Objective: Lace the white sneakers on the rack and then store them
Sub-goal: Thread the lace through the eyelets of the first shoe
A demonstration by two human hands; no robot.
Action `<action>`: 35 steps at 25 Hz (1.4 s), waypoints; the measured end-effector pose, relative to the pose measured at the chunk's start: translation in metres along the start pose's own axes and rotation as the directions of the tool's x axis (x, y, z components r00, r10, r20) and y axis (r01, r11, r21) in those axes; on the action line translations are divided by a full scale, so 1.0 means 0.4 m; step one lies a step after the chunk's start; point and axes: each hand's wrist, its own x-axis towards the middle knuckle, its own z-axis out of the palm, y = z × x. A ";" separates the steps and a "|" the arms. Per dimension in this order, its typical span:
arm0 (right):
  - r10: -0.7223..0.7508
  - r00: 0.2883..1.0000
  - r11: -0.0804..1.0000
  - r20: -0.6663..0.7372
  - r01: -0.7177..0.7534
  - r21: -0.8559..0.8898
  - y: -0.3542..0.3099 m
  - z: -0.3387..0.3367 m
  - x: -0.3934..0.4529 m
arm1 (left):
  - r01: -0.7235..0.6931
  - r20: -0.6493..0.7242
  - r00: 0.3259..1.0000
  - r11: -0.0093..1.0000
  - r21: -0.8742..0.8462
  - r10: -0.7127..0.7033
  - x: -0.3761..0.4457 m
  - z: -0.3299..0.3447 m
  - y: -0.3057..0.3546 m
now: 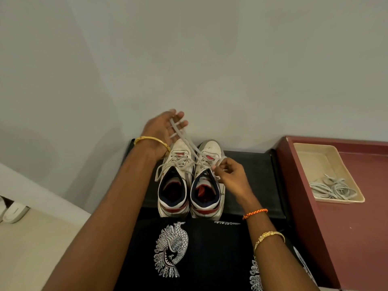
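Sneakers, white with red and navy trim, stand as a pair on the black rack (pixel 252 164), toes against the wall; the left sneaker (pixel 175 181) touches the right sneaker (pixel 206 185) along their inner sides. Their heels are partly hidden by the person's dark printed garment (pixel 189 248), which also covers the near edge of the rack.

Beyond the toe of the left sneaker, the left hand (pixel 165 129) is raised with fingers spread, and the grey lace (pixel 184 141) runs across them; whether any finger pinches it cannot be told. That lace stretches taut down to the right sneaker's eyelets. The right hand (pixel 228 175), beside the right sneaker's collar, has its fingers curled around a loop of the same lace; the fingertips blur into the lace there.

Right of the rack, a maroon surface (pixel 357 227) carries a beige tray (pixel 310 156) holding a tangle of spare laces (pixel 331 187). Far left of the rack, white footwear (pixel 15 213) is cut off by the frame edge.
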 end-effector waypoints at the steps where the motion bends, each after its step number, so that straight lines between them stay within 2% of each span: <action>1: 0.008 0.999 0.998 -0.035 -0.006 0.055 -0.004 -0.001 0.002 | -0.031 -0.082 0.996 0.993 0.115 0.040 0.004 -0.012 0.004; 2: 0.025 0.997 0.992 -0.074 -0.016 0.123 -0.011 -0.004 0.003 | -0.008 -0.168 0.984 0.950 0.311 0.064 0.009 -0.025 -0.005; 4: 0.057 0.984 0.955 -0.170 -0.005 0.295 -0.026 -0.023 0.010 | 0.120 -0.282 0.953 0.714 0.689 0.112 0.005 -0.043 -0.051; 5: 0.070 0.970 0.916 -0.234 0.031 0.401 -0.033 -0.038 0.013 | 0.113 -0.251 0.955 0.582 0.805 0.161 -0.001 -0.045 -0.089; 7: 0.090 0.928 0.792 -0.360 0.153 0.591 -0.046 -0.074 0.018 | -0.047 -0.041 0.957 0.294 0.955 0.287 -0.026 -0.035 -0.171; 8: 0.091 0.907 0.733 -0.411 0.218 0.644 -0.049 -0.093 0.020 | -0.123 0.063 0.947 0.173 0.977 0.314 -0.041 -0.026 -0.205; 9: 0.086 0.891 0.686 -0.446 0.272 0.675 -0.050 -0.109 0.018 | -0.161 0.120 0.944 0.109 0.981 0.307 -0.049 -0.019 -0.234; 11: 0.076 0.872 0.667 -0.483 0.316 0.675 -0.044 -0.132 0.017 | -0.159 0.134 0.962 0.090 0.983 0.237 -0.054 -0.016 -0.275; 13: 0.041 0.864 0.746 -0.502 0.308 0.590 -0.034 -0.136 0.019 | -0.157 0.145 0.977 0.061 0.986 0.158 -0.041 -0.016 -0.294; 14: 0.008 0.857 0.800 -0.516 0.304 0.517 -0.026 -0.133 0.022 | -0.162 0.152 0.979 0.067 0.984 0.137 -0.033 -0.015 -0.298; 16: -0.066 0.827 0.853 -0.559 0.338 0.399 -0.022 -0.124 0.023 | -0.169 0.150 0.980 0.147 0.975 0.130 -0.019 -0.012 -0.303; 20: -0.303 0.703 0.757 -0.643 0.588 0.286 -0.081 -0.123 0.014 | -0.174 0.141 0.979 0.231 0.957 0.150 -0.005 -0.015 -0.317; 22: -0.393 0.660 0.732 -0.641 0.646 0.216 -0.102 -0.119 0.010 | -0.160 0.124 0.981 0.268 0.950 0.147 0.003 -0.018 -0.323; 24: -0.389 0.709 0.816 -0.588 0.562 0.137 -0.083 -0.110 0.014 | -0.145 0.112 0.986 0.295 0.945 0.124 0.008 -0.014 -0.317; 25: -0.339 0.779 0.893 -0.528 0.443 0.080 -0.058 -0.107 0.018 | -0.136 0.109 0.988 0.296 0.945 0.106 0.009 -0.011 -0.315; 27: -0.064 0.932 0.998 -0.358 0.050 -0.048 -0.013 -0.106 0.020 | -0.113 0.098 0.993 0.286 0.951 0.068 0.013 -0.008 -0.316; 28: 0.071 0.962 0.989 -0.265 -0.102 -0.107 -0.001 -0.104 0.016 | -0.103 0.093 0.995 0.289 0.952 0.047 0.014 -0.004 -0.313; 29: 0.125 0.976 0.976 -0.180 -0.153 -0.153 0.002 -0.098 0.012 | -0.081 0.080 0.997 0.291 0.953 0.017 0.016 0.002 -0.305; 30: 0.117 0.989 0.975 -0.092 -0.132 -0.179 0.000 -0.089 0.008 | -0.049 0.056 0.998 0.255 0.966 -0.019 0.023 0.008 -0.295; 32: 0.075 0.993 0.982 0.092 -0.057 -0.181 -0.019 -0.057 -0.004 | 0.007 0.001 0.995 0.088 0.996 -0.097 0.041 0.026 -0.280; 33: 0.063 0.986 0.980 0.154 -0.033 -0.194 -0.026 -0.037 -0.011 | 0.057 -0.050 0.992 0.056 0.997 -0.114 0.047 0.040 -0.272; 34: 0.055 0.984 0.973 0.170 -0.014 -0.232 -0.026 -0.017 -0.015 | 0.113 -0.095 0.983 0.111 0.987 -0.155 0.039 0.055 -0.259; 35: 0.046 0.987 0.960 0.154 -0.001 -0.280 -0.022 0.000 -0.016 | 0.114 -0.083 0.978 0.154 0.982 -0.192 0.042 0.065 -0.253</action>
